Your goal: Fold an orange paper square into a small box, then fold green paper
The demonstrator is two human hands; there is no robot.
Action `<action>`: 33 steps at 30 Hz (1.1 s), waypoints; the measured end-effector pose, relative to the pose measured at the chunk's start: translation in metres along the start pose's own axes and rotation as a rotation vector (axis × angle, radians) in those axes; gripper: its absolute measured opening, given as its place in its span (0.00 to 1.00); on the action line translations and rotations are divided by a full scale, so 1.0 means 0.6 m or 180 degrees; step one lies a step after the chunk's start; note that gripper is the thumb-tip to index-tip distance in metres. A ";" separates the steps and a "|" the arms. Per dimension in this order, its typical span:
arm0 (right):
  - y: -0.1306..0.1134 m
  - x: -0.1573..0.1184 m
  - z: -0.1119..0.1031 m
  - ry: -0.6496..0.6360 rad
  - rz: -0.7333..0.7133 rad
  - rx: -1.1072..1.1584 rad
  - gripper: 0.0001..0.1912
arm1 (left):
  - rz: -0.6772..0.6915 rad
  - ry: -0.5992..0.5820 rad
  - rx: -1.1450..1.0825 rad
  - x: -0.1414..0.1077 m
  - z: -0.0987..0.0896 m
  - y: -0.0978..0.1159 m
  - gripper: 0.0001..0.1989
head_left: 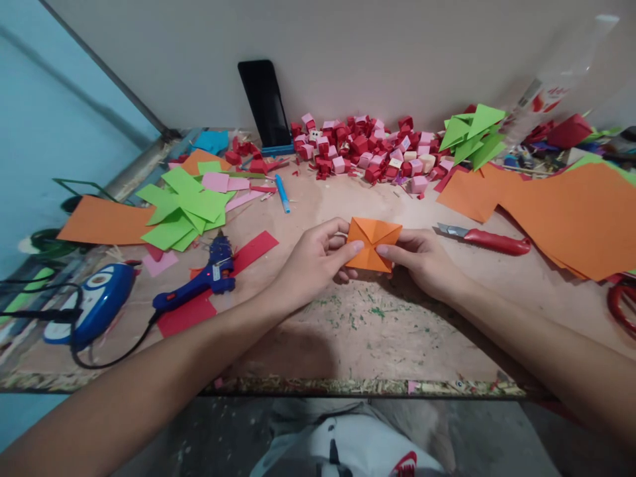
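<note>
An orange square of paper with diagonal creases is held just above the table, its folded flaps meeting near the middle. My left hand pinches its left side, thumb on top and fingers beneath. On the opposite side, my right hand grips it the same way, with the thumb pressing near the centre. To the right of that hand lies a red utility knife with its blade out. A blue glue gun rests over red paper strips to the left.
Small red and pink paper cubes are heaped at the back beside a propped phone. Green paper pieces lie left, with a blue pen nearby. Orange sheets and red-handled scissors are at right.
</note>
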State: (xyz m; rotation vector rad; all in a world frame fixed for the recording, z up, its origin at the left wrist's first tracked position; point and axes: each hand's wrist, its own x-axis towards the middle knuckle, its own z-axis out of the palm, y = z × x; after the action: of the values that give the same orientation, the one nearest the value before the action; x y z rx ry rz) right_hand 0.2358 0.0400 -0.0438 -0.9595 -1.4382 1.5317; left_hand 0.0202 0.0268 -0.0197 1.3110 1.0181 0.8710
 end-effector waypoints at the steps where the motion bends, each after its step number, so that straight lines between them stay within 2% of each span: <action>1: 0.000 0.000 0.000 0.0012 0.0014 0.0012 0.10 | 0.0001 0.0050 -0.0029 0.001 0.000 -0.001 0.11; 5: 0.001 0.001 0.000 0.0086 0.0086 -0.0014 0.08 | -0.0026 0.0173 -0.0088 0.002 0.000 -0.002 0.10; 9: 0.001 0.001 0.000 0.0111 0.0081 -0.0025 0.09 | -0.0098 0.0064 -0.0127 0.002 -0.001 -0.001 0.11; 13: -0.008 -0.001 0.003 0.0040 0.0115 -0.0127 0.09 | 0.0343 0.0058 0.0104 0.003 -0.002 -0.003 0.11; 17: -0.015 -0.003 0.004 -0.0144 0.0130 -0.0277 0.09 | 0.0400 0.0160 0.0227 0.003 -0.002 -0.004 0.13; 22: -0.014 -0.003 0.003 -0.0313 0.0033 -0.0531 0.08 | 0.0738 0.0006 0.0451 0.000 0.000 0.004 0.07; 25: -0.014 -0.003 0.004 -0.0318 0.0055 -0.0582 0.08 | 0.0624 -0.0118 0.0368 -0.004 0.001 0.007 0.09; 28: -0.013 -0.006 0.006 -0.0356 0.0066 -0.0701 0.10 | 0.0514 -0.0077 0.0411 -0.006 0.002 0.006 0.11; 33: -0.010 -0.007 0.007 -0.0407 0.0009 -0.0792 0.09 | 0.0760 0.0109 0.0724 -0.002 0.000 -0.001 0.02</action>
State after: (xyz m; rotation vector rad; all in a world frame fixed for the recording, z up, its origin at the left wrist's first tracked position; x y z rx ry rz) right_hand 0.2340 0.0349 -0.0375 -1.0232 -1.7500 1.4612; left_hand 0.0194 0.0255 -0.0198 1.6398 1.0234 0.9805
